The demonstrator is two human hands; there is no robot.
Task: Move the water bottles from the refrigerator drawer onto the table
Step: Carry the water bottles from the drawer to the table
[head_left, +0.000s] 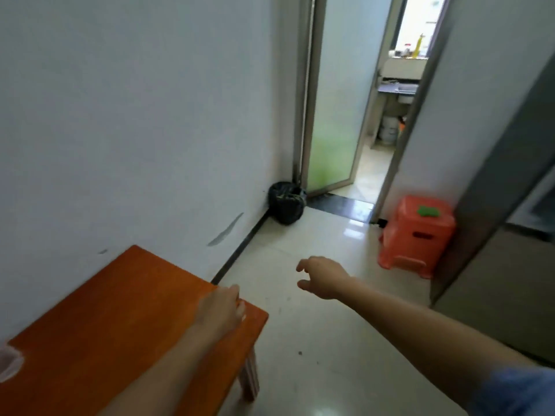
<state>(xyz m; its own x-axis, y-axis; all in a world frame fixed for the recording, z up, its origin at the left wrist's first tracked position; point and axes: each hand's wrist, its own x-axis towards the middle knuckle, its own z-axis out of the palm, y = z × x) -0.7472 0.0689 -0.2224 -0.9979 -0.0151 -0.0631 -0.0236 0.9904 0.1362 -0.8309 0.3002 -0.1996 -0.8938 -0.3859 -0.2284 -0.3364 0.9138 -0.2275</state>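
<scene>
Over the lower left of the view, one orange wooden table [105,319] stands against the white wall [135,115], its long axis running from the near left away toward the far right, where one corner juts out over the pale tiled floor [315,340]. One table leg [250,376] shows under that corner. Two bare hands are in view. The left hand [220,307] lies on the tabletop just short of the far corner, fingers together and curled slightly down onto the wood, holding nothing. The right hand [321,277] hangs in the air above the floor, well clear of the table, its fingers loosely apart and bent, empty; a blue sleeve [516,391] shows at the lower right edge. No water bottle can be made out anywhere; only a blurred clear plastic thing [9,363] sits at the table's near left edge, and what it is cannot be told. At the right edge stands the grey refrigerator [510,220], its front partly cut off. Beside it sits one orange plastic stool [417,238] with one green thing [428,211] on its seat. One black bin bag [285,202] rests in the corner by the frosted glass door [336,100], which stands open.
</scene>
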